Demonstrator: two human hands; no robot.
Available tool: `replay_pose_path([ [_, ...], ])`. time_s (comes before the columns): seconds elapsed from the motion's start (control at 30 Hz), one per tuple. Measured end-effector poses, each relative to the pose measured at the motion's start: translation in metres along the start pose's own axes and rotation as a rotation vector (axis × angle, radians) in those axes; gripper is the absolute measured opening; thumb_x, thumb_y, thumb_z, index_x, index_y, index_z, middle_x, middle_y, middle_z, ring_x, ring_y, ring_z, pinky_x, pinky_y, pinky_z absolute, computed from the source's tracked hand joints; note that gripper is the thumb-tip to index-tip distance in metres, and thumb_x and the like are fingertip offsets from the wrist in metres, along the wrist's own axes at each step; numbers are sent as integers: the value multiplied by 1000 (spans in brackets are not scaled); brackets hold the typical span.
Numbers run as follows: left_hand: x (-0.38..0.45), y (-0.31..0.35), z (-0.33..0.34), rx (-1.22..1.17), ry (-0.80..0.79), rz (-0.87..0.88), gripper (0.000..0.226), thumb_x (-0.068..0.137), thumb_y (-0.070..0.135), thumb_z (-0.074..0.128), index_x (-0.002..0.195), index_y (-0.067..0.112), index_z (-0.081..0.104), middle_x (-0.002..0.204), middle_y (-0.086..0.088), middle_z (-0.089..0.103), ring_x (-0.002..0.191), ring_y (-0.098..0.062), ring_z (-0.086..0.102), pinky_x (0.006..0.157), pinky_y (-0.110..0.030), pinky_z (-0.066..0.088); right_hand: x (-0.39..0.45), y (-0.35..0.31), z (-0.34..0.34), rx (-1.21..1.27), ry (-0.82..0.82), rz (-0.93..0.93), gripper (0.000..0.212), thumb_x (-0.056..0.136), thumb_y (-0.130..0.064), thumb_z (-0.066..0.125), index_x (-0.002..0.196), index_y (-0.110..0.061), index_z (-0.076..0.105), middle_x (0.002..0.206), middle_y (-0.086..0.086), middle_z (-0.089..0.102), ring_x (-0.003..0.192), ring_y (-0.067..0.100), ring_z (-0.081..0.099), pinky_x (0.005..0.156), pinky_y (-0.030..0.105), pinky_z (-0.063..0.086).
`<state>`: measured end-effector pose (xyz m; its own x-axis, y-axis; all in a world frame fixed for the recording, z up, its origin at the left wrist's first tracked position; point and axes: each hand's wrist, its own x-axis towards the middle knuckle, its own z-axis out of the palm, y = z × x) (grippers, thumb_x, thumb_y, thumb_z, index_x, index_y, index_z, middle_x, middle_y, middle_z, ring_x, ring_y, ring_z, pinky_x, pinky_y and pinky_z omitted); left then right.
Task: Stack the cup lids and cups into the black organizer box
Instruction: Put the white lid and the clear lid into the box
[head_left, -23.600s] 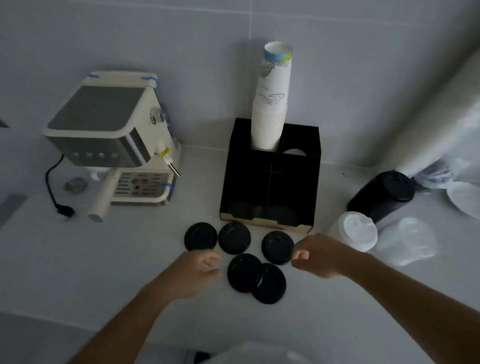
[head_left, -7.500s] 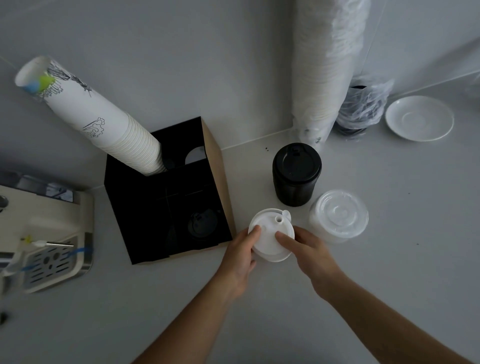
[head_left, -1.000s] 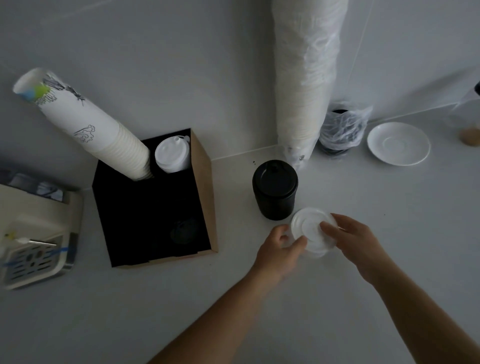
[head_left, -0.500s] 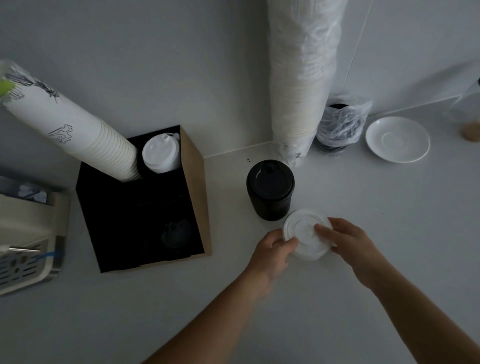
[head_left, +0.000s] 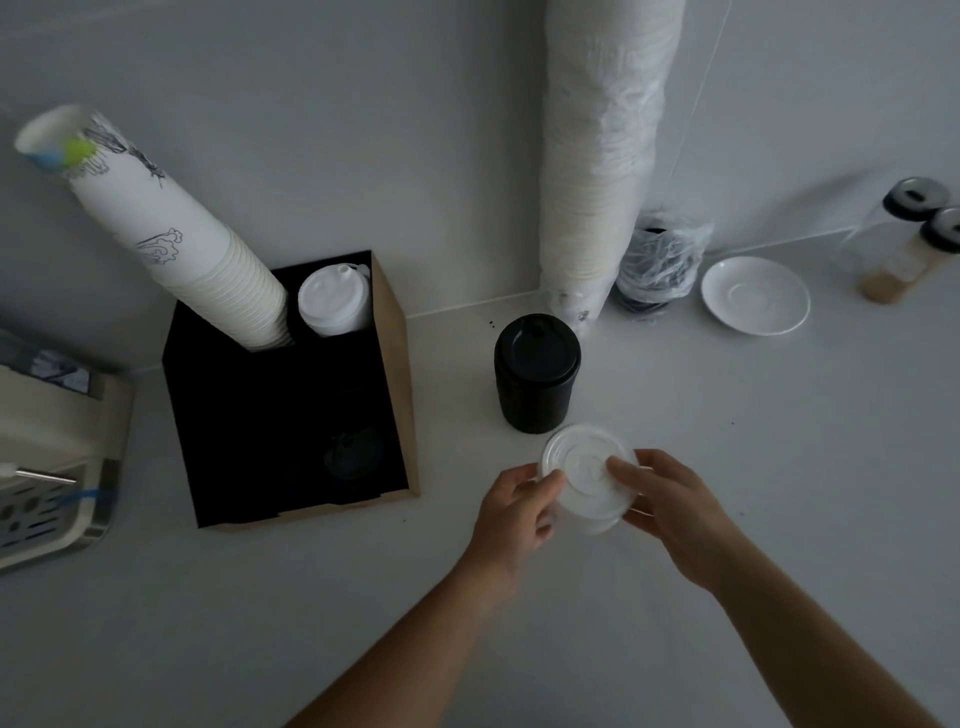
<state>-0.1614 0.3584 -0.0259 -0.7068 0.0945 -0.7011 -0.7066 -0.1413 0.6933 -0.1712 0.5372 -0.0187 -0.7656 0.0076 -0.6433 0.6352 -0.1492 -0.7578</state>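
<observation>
The stack of clear lids (head_left: 584, 470) sits between my two hands, just in front of the stack of black lids (head_left: 535, 374). My left hand (head_left: 511, 512) grips its left side and my right hand (head_left: 670, 506) its right side, thumb on top. The black organizer box (head_left: 397, 364) stands to the left. A tall stack of printed paper cups (head_left: 171, 239) leans out of its back left compartment, a stack of white lids (head_left: 332, 301) fills the back right one, and black lids (head_left: 353, 454) lie deep in the front right one.
A coffee machine (head_left: 47, 457) stands at the left edge. A wrapped sleeve of cups (head_left: 602, 156) leans on the wall behind the black lids, beside a bagged dark stack (head_left: 660, 260), a white saucer (head_left: 756, 293) and two jars (head_left: 904, 239) at far right.
Both hands have tightened around the clear lid stack and drawn it slightly nearer me. My view has shifted a little, so the box appears further right.
</observation>
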Motion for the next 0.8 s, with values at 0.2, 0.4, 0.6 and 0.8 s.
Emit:
replay_pose_path([
  [0.2, -24, -1, -23, -7, 5, 70, 44, 82, 37, 69, 122, 23, 55, 117, -6, 66, 108, -17, 63, 87, -27, 49, -22, -4, 22, -7, -32, -36, 33, 84, -22, 70, 113, -7, 63, 109, 12, 72, 101, 26, 69, 86, 35, 53],
  [0.4, -56, 4, -52, 24, 44, 135, 51, 71, 50, 71, 117, 31, 58, 113, 6, 66, 107, -8, 59, 80, -25, 43, -47, -8, 55, -10, -64, -81, 33, 84, -19, 70, 111, -4, 63, 107, 16, 72, 98, 28, 69, 82, 32, 54],
  [0.6, -81, 11, -89, -33, 10, 188, 59, 66, 50, 78, 118, 30, 56, 118, -1, 67, 110, -16, 63, 95, -33, 45, -67, -16, 89, -79, -115, -122, 59, 61, -37, 77, 111, -8, 65, 107, 13, 74, 104, 30, 68, 99, 43, 50],
  [0.8, -99, 16, -129, -100, 52, 240, 52, 63, 47, 75, 111, 31, 62, 118, 0, 68, 109, -16, 64, 89, -31, 49, -76, -26, 127, -146, -167, -106, 58, 61, -36, 78, 112, -12, 65, 107, 11, 75, 101, 30, 71, 99, 47, 51],
])
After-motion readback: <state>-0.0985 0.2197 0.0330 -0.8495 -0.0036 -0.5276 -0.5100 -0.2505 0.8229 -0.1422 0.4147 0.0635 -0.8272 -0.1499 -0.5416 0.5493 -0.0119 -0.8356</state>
